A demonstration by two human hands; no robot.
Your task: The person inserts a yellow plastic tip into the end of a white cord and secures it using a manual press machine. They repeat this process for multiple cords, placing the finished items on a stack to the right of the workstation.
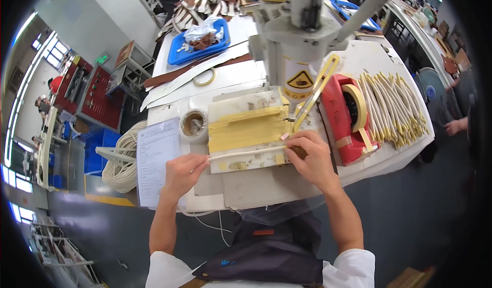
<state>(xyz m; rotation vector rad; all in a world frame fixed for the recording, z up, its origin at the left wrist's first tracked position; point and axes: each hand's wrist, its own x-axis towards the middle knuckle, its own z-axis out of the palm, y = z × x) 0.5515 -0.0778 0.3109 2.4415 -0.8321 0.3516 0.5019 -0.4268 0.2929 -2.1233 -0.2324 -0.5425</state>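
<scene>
A short length of white cord (247, 153) is stretched level between my two hands. My left hand (183, 174) pinches its left end, and my right hand (313, 157) pinches its right end. The cord lies along the front part of a pale block (225, 165) whose middle is covered with yellow tape (247, 131). Right behind my right hand a yellow-edged metal arm (316, 91) slants up beside the grey hand press (299, 42). A red tape dispenser (338, 109) with a roll of cream tape (360, 106) stands right of that hand.
Many cut cords with yellow ends (392, 109) lie at the table's right. Left are a printed sheet (158, 157), a clear tape roll (193, 125) and coiled white cord (123, 162). Beyond sit a tape ring (204, 77) and blue tray (192, 57). Another person's hand (453, 127) shows far right.
</scene>
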